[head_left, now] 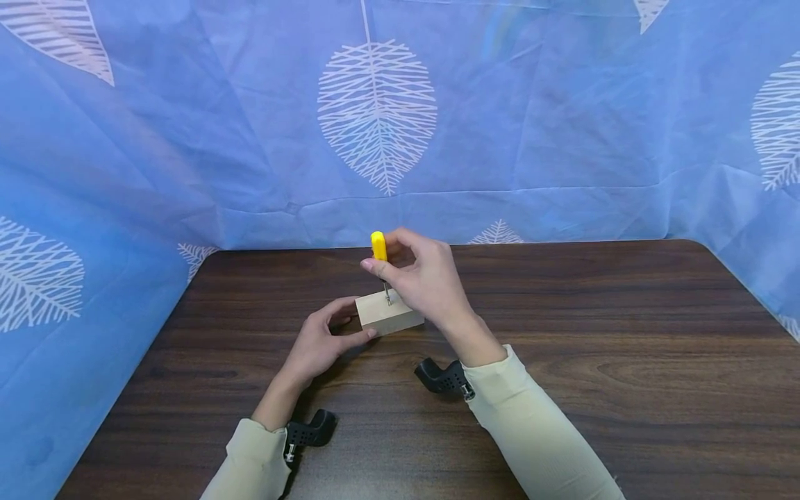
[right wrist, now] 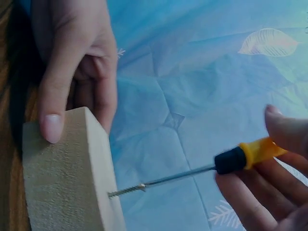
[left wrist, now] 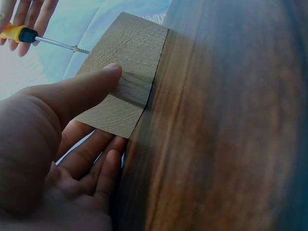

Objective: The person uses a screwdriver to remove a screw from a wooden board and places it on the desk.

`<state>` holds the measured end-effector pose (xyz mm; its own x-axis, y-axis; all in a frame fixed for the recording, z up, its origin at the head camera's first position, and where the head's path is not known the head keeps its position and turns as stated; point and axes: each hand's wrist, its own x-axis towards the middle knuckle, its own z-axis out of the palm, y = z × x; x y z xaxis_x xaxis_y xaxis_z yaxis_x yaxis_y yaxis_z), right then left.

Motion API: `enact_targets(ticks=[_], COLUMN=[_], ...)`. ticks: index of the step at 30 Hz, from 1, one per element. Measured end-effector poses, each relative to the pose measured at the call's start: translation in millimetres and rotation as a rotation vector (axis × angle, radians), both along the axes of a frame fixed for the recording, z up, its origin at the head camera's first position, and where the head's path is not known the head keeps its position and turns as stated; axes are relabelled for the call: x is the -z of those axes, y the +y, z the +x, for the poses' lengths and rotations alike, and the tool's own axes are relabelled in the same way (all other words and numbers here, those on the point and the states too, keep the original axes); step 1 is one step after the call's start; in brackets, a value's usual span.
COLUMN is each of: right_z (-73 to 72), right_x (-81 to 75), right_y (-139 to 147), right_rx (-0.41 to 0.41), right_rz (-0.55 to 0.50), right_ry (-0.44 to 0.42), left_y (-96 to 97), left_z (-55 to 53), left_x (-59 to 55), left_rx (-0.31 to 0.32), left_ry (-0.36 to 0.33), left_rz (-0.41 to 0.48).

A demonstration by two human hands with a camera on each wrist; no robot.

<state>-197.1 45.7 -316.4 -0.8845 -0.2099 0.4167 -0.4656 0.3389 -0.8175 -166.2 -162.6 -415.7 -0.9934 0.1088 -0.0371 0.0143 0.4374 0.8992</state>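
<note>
A pale wooden block (head_left: 392,321) lies on the dark table. My left hand (head_left: 320,342) grips its left end, with the thumb (left wrist: 98,84) on the near face and the fingers behind. From the block's top a screw (right wrist: 126,191) stands up, its lower tip in the wood and much of its thread showing. A screwdriver (head_left: 378,246) with a yellow and black handle stands nearly upright over it, the shaft (right wrist: 178,176) meeting the screw head. My right hand (head_left: 431,281) holds the screwdriver's handle between thumb and fingers, above the block.
The brown wood-grain table (head_left: 594,333) spreads out around the block. Behind it hangs a blue cloth (head_left: 262,125) with white leaf prints. Black wrist mounts (head_left: 312,428) are strapped at both sleeves, close over the tabletop.
</note>
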Motion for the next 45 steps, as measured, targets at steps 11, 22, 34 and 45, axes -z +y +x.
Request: enact_targets(ticks=[11,22,34,45], right_z=[-1.4,1.2,1.2,1.3], right_x=[1.0,0.1,4.4,3.3], right_y=[-0.5,-3.0,-2.9,-4.8], right_rx=[-0.028,-0.044,-0.025,-0.042], right_rz=[-0.040,-0.042,-0.048,-0.085], right_ry=[-0.012,-0.074,-0.006,-0.012], left_y=[-0.1,-1.5,-0.2,-1.1], left_z=[-0.8,0.0,-0.2,-0.4], left_x=[1.1,2.2,1.2,1.4], left_rx=[0.003,-0.009,0.000,0.005], left_ry=[-0.001,-0.012,-0.004,-0.004], left_rz=[0.008,0.009,0.002,0.010])
